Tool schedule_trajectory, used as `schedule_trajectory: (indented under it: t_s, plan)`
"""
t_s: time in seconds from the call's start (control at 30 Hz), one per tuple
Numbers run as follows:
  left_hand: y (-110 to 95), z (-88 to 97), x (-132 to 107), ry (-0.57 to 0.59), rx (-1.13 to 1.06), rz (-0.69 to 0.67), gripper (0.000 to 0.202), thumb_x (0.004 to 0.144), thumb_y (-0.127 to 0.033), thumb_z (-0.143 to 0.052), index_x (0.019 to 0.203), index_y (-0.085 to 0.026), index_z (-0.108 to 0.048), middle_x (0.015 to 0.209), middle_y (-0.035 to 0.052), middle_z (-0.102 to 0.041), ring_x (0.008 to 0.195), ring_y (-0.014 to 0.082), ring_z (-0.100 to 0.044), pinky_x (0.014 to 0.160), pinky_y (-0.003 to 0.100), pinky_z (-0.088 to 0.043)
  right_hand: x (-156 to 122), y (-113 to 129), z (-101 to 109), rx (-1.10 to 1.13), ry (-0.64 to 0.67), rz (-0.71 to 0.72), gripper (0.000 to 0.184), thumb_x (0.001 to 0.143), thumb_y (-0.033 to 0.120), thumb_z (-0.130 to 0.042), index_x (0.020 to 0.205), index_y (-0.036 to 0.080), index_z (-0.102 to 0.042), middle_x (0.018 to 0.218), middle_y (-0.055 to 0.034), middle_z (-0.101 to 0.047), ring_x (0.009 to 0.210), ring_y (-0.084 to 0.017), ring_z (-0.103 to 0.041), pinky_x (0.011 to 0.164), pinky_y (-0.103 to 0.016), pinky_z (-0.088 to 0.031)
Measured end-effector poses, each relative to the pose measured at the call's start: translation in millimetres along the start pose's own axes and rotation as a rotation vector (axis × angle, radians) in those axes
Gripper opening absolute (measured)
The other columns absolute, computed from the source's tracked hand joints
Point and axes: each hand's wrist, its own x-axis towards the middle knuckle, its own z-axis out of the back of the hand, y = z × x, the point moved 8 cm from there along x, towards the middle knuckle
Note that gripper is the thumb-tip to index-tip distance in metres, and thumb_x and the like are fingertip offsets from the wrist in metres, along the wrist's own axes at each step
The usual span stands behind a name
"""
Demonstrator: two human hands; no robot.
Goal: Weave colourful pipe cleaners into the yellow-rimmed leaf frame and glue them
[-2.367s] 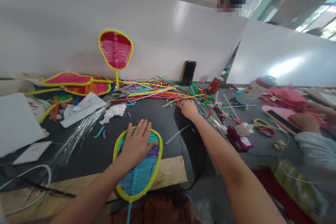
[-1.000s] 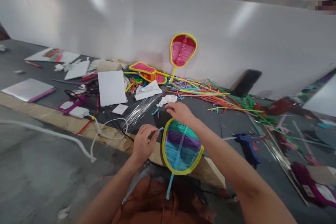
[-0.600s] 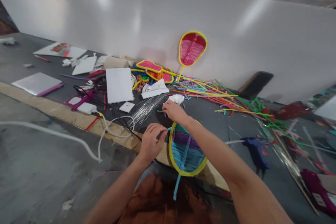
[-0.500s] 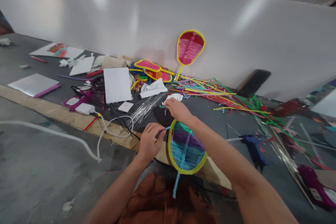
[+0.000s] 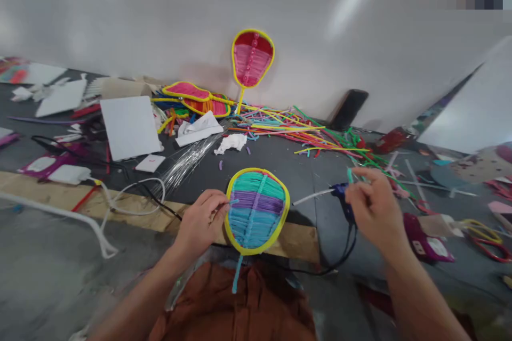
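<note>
A leaf-shaped pipe-cleaner fan (image 5: 256, 208) with a yellow rim and teal, purple and blue bands lies at the table's near edge. Its blue stem hangs over my lap. My left hand (image 5: 202, 219) rests at its left rim, fingers pinched on a short blue pipe-cleaner piece (image 5: 232, 202). My right hand (image 5: 374, 208) hovers to the right, thumb and fingers pinched on a small green piece (image 5: 350, 175). It is just above a blue glue gun (image 5: 341, 194) lying on the table.
A pink-and-red fan (image 5: 252, 58) leans on the white partition. Loose pipe cleaners (image 5: 296, 133) are heaped behind, with a dark phone (image 5: 347, 109) and a red can (image 5: 390, 141). White card (image 5: 128, 125), clear strands (image 5: 184, 162), white cable (image 5: 120, 202) lie left; a magenta device (image 5: 426, 234) lies right.
My right hand left the spot near the white tissue behind the fan and swung right, over the glue gun, with a green piece. My left hand kept its pinch. The view turned right.
</note>
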Motion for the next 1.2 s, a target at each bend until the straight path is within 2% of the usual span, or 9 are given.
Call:
schedule_trajectory:
  t_s: [0.1,0.17,0.27,0.33,0.6,0.8,0.93,1.1,1.2]
  plan:
    - [-2,-5.3,-1,0.057,-0.016,0.047,0.021,0.092,-0.029,-0.045,0.086,-0.02,-0.063,0.093,0.0047,-0.064,0.086,0.0162,-0.063,0.074,0.027,-0.052,-38,-37,-6,-0.118,0.107,-0.06,0.024,0.089,0.032,-0.041,0.106,0.023,-0.056,0.069,-0.0016,-0.064,0.05,-0.016,-0.058,0.053,-0.03,-0.046]
    - [-2,-7.2,-2,0.084,0.008,0.08,0.022,0.092,-0.031,-0.045,0.086,-0.02,-0.063,0.095,0.0049,-0.063,0.085,0.0159,-0.063,0.071,0.025,-0.052,-54,-55,-9,-0.212,0.097,-0.053,0.026,0.09,0.035,-0.04,0.102,0.023,-0.06,0.08,-0.0065,-0.07,0.064,-0.02,-0.065,0.061,-0.033,-0.05]
    - [-2,-9.3,-8,0.139,0.046,0.118,0.024,0.092,-0.033,-0.044,0.087,-0.021,-0.063,0.1,0.005,-0.062,0.085,0.0162,-0.063,0.065,0.024,-0.052,-67,-67,-11,-0.408,0.033,0.003,0.04,0.09,0.047,-0.04,0.107,0.017,-0.061,0.092,-0.0149,-0.07,0.085,-0.03,-0.065,0.075,-0.043,-0.051]
    - [-2,-9.9,-14,0.167,0.065,0.125,0.024,0.091,-0.035,-0.044,0.086,-0.022,-0.064,0.102,0.0049,-0.062,0.085,0.0166,-0.064,0.064,0.024,-0.052,-71,-68,-15,-0.49,0.011,0.01,0.05,0.089,0.055,-0.04,0.111,0.014,-0.06,0.094,-0.0171,-0.069,0.088,-0.032,-0.062,0.077,-0.047,-0.049]
    - [-3,-10.8,-33,0.224,-0.015,0.127,0.025,0.088,-0.042,-0.048,0.085,-0.025,-0.067,0.102,0.0044,-0.065,0.094,0.0192,-0.065,0.079,0.028,-0.056,-69,-73,-19,-0.571,-0.082,-0.039,0.042,0.092,0.041,-0.041,0.118,0.011,-0.055,0.096,-0.0175,-0.065,0.089,-0.031,-0.054,0.081,-0.046,-0.046]
    - [20,-32.4,-46,0.361,-0.394,0.426,0.033,0.084,-0.052,-0.052,0.087,-0.023,-0.069,0.108,0.0079,-0.066,0.089,0.0222,-0.068,0.062,0.027,-0.06,-58,-88,-11,-0.623,-0.118,-0.07,0.036,0.089,0.031,-0.046,0.117,0.011,-0.056,0.097,-0.016,-0.065,0.089,-0.03,-0.056,0.08,-0.045,-0.048]
    - [37,-42.6,-52,0.332,-0.527,0.529,0.036,0.077,-0.057,-0.06,0.086,-0.023,-0.07,0.113,0.0084,-0.064,0.085,0.0248,-0.07,0.063,0.03,-0.061,-48,-99,-10,-0.571,-0.108,-0.097,0.033,0.087,0.022,-0.044,0.117,0.013,-0.055,0.098,-0.0142,-0.064,0.089,-0.027,-0.06,0.078,-0.04,-0.05]
    - [41,-51.2,-49,0.351,-0.606,0.54,0.036,0.079,-0.057,-0.059,0.088,-0.025,-0.07,0.111,0.0074,-0.065,0.086,0.0251,-0.07,0.069,0.032,-0.061,-40,-120,-4,-0.611,-0.124,-0.121,0.034,0.084,0.016,-0.045,0.117,0.015,-0.055,0.1,-0.0142,-0.064,0.091,-0.027,-0.062,0.081,-0.04,-0.051]
    - [29,-51.3,-35,0.364,-0.555,0.437,0.034,0.079,-0.055,-0.06,0.086,-0.024,-0.071,0.107,0.0081,-0.066,0.089,0.0248,-0.069,0.072,0.03,-0.06,-38,-130,2,-0.651,-0.128,-0.143,0.035,0.083,0.015,-0.047,0.117,0.013,-0.056,0.104,-0.0157,-0.065,0.096,-0.028,-0.061,0.085,-0.042,-0.05]
